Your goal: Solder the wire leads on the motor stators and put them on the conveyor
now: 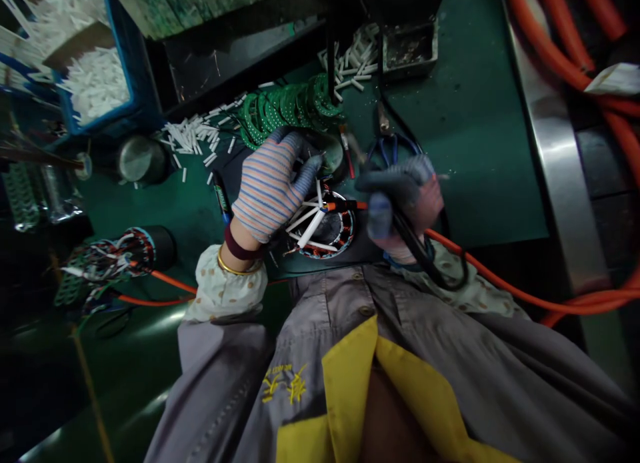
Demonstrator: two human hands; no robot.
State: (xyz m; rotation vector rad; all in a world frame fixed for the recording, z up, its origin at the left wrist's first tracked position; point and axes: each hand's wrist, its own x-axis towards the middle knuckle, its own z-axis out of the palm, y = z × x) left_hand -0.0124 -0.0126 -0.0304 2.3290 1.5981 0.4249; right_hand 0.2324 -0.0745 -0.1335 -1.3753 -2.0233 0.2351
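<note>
In a blue-and-orange striped glove, my left hand [273, 183] is closed, thumb and fingers bent together above a round wound motor stator [345, 233]. Whatever its fingertips pinch is too small to make out. Several white sleeves [313, 228] over wires fan out from the stator's middle, one ending just under my left thumb. An orange cable [347, 205] with dark tape reaches in there from the right. My right hand [403, 200], gloved and smeared by motion, is wrapped round what looks like a soldering iron [356, 150], its black cord looping below the wrist.
Green circuit boards [285, 110] stand in a row behind the hands, near scattered white tubes [193, 136]. Blue-handled pliers [387, 146] and a metal tray [410, 46] are at right. Another wired stator [155, 246], a metal cup [143, 160] and a blue bin [120, 63] are at left.
</note>
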